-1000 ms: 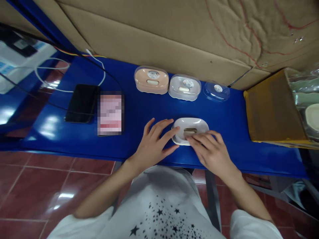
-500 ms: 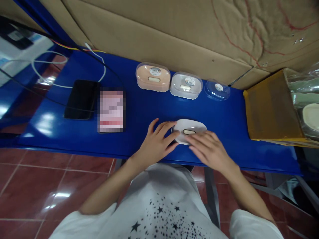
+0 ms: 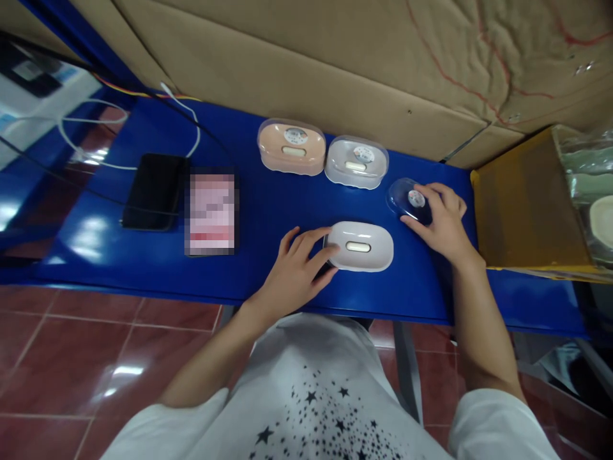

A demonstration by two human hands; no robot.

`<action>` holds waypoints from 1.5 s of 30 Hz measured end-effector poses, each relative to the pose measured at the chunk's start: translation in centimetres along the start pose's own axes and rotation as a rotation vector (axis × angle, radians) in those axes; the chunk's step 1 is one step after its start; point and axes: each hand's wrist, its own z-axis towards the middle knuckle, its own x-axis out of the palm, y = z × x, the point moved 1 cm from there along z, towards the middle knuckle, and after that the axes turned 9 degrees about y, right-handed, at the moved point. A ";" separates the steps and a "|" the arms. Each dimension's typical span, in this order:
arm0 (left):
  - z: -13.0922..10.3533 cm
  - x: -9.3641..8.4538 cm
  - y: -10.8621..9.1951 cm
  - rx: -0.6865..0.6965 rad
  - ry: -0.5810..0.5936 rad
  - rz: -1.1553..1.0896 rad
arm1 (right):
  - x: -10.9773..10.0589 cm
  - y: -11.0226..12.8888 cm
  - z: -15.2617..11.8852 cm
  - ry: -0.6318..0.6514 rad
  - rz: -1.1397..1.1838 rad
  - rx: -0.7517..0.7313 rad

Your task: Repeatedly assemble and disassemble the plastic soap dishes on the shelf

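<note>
A white oval box, like a soap box (image 3: 378, 252), lies on the blue table with a small cream oblong piece in the middle of its top. My left hand (image 3: 299, 271) grips its left end, thumb and fingers curved round the edge. To the right, my right hand (image 3: 443, 220) holds a clear plastic lid (image 3: 400, 197) between thumb and fingers. A round sticker sits on the lid. Part of the lid is hidden by my fingers. I cannot tell whether the lid still touches the table.
Behind stand a peach box (image 3: 275, 150) and a white box (image 3: 338, 166), both under clear lids. On the left lie a dark phone-like slab (image 3: 156, 191), a blurred-out screen (image 3: 211, 214) and cables. A cardboard box (image 3: 527, 211) with wrapped pieces borders the right.
My right hand has left the white box, moved right and taken hold of the clear lid, which has come slightly nearer. My left hand stays at the white box's left end.
</note>
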 end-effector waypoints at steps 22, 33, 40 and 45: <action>0.0 0.0 0.4 0.012 -0.047 -0.085 | -0.1 10.8 -2.2 0.140 0.254 -0.585; 0.1 0.2 0.5 0.005 -0.046 -0.091 | 0.0 11.0 -2.1 0.165 0.212 -0.579; 0.1 0.2 0.5 0.005 -0.030 -0.093 | 0.1 10.9 -1.9 0.168 0.263 -0.577; 0.1 0.2 0.5 0.011 -0.032 -0.092 | 0.1 10.8 -1.9 0.175 0.245 -0.573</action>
